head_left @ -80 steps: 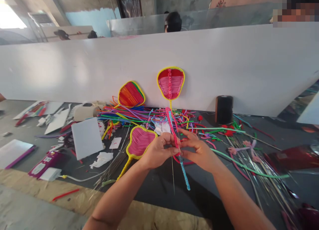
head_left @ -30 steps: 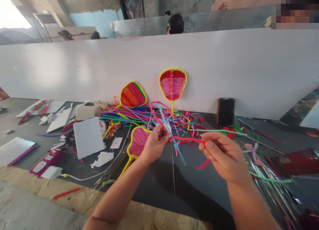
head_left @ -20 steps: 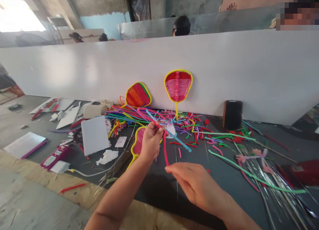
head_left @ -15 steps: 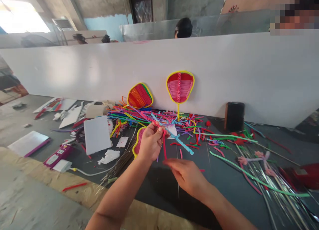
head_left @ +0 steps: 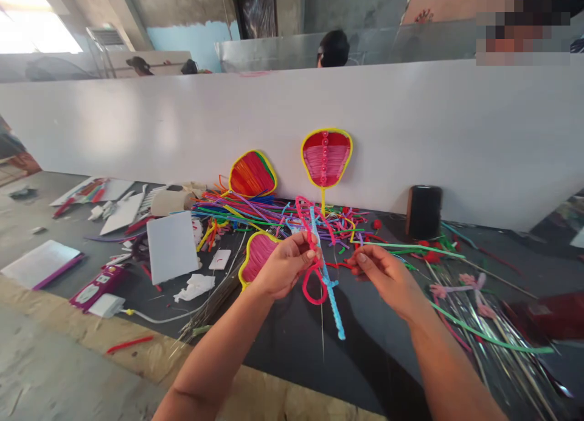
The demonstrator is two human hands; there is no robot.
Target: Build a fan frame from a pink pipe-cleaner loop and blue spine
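My left hand (head_left: 294, 263) is closed in a pinch around a pink pipe cleaner (head_left: 314, 300), which bends into a loop below the fingers and more loops above. A twisted light-blue pipe cleaner (head_left: 335, 314) runs through the same bundle, slanting down toward me. A thin wire (head_left: 322, 336) hangs below it. To the right, my right hand (head_left: 376, 272) has thumb and fingers pressed together; what they hold, if anything, I cannot make out. Red pieces lie behind those fingertips. A pink fan-shaped piece with yellow edging (head_left: 258, 257) lies partly behind my left hand.
Two yellow-edged fan shapes (head_left: 326, 156) lean on the white partition (head_left: 182, 129) above heaped pipe cleaners (head_left: 237, 209). A dark phone (head_left: 424, 213) stands at right, near metal wires (head_left: 497, 348). At left are a white card (head_left: 172, 247) and a purple power strip (head_left: 98, 287).
My right hand has moved up and to the right, away from the bundle. The pink strand that hung straight is now a loop, and the blue piece points more steeply down.
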